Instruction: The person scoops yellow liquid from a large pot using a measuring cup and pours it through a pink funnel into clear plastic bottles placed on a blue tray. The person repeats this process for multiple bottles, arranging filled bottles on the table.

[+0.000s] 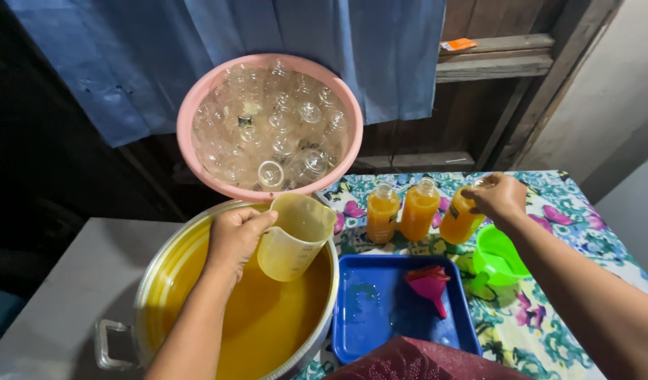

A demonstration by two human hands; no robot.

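My left hand [234, 236] grips the handle of a clear plastic measuring jug [296, 236], held tilted over a large metal pot [162, 257] full of orange liquid. My right hand [502, 197] holds the top of a small plastic bottle [457, 219] filled with orange liquid, tilted slightly, at the right end of a row. Two more filled bottles [382, 213] [419, 209] stand upright beside it on the floral tablecloth [549, 324].
A pink basin [197, 105] of several empty clear bottles rests behind the pot. A blue tray [380, 309] holds a pink funnel [431, 283]. A green scoop [503, 257] lies under my right forearm. A blue curtain and wooden shelves stand behind.
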